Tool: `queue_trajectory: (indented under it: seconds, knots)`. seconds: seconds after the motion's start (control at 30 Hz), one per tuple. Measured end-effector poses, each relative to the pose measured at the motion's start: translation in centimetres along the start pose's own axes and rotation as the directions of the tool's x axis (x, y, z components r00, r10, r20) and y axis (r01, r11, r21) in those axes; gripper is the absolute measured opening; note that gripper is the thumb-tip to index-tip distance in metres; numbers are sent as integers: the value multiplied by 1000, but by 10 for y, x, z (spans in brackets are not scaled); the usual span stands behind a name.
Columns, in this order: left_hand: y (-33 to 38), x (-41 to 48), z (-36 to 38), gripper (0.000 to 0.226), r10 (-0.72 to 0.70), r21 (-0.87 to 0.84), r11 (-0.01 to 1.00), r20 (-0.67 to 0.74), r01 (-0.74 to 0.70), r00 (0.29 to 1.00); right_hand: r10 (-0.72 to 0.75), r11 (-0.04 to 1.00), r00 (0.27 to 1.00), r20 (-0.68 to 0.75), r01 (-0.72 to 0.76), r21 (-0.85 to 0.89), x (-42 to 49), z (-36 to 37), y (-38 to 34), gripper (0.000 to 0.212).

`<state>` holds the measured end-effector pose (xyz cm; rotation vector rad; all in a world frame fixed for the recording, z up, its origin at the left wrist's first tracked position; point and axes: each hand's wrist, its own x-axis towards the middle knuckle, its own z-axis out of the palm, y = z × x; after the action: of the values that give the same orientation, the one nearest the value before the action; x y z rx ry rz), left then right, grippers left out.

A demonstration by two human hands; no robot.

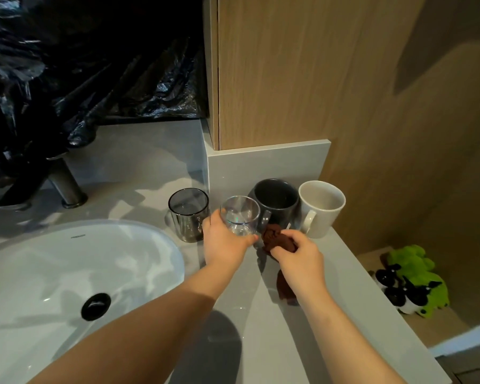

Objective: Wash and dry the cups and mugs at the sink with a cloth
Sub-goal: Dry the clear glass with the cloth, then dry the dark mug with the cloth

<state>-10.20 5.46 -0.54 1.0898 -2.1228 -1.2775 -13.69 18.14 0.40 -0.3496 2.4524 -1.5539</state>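
My left hand (225, 242) grips a clear glass cup (240, 214) upright near the counter's back corner. My right hand (299, 259) holds a bunched brown cloth (276, 239) just right of that cup; a tail of the cloth hangs below my wrist. A smoky grey tumbler (187, 217) stands to the left of the clear cup. Behind it sit a dark grey mug (276, 200) and a white mug (322, 207), both upright against the wall.
A white oval sink (67, 273) with a dark drain (96, 302) lies at the left, with a metal tap (64, 181) behind it. Black plastic sheeting (67, 65) covers the back. The grey counter (330, 314) ends at the right, above a green and black toy (410, 284) on the floor.
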Motion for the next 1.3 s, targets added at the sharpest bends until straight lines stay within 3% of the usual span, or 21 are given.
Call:
queue_trajectory:
  seconds: [0.2,0.33,0.43,0.57,0.63,0.77,1.07,1.13,1.23,1.3]
  knots:
    - [-1,1,4,90,19,-39,999,-36,-20,999,15,1000,1000,-5,-15,-18,1,3,4,24]
    - [-1,-4,-7,99,71,-39,997,33,-70,997,-24,996,999,29,27,-83,-4,2,2,25]
    - [-3,-13,-33,72,258,109,958,65,-264,964,-88,981,995,41,93,-171,-10,-1,-7,29]
    - [-4,-14,-71,27,505,407,804,-86,-433,859,-209,911,970,120,238,-338,-17,5,-28,43]
    - [-8,-3,-79,22,528,505,758,-103,-413,843,-251,859,948,196,311,-406,-17,13,-37,49]
    - [-11,13,-85,24,415,584,740,-6,-333,910,-227,823,939,259,327,-465,-14,27,-44,47]
    - [-15,18,-87,21,443,559,739,17,-376,896,-204,872,947,247,291,-394,-4,38,-47,54]
    - [-14,16,-85,18,531,528,722,-8,-447,847,-186,886,954,236,266,-379,-4,35,-46,54]
    - [-5,10,-77,18,687,521,634,-40,-572,725,-185,902,963,194,245,-355,-4,22,-41,37]
    - [7,4,-68,19,685,464,640,16,-612,729,-178,912,971,160,224,-343,-2,10,-38,30]
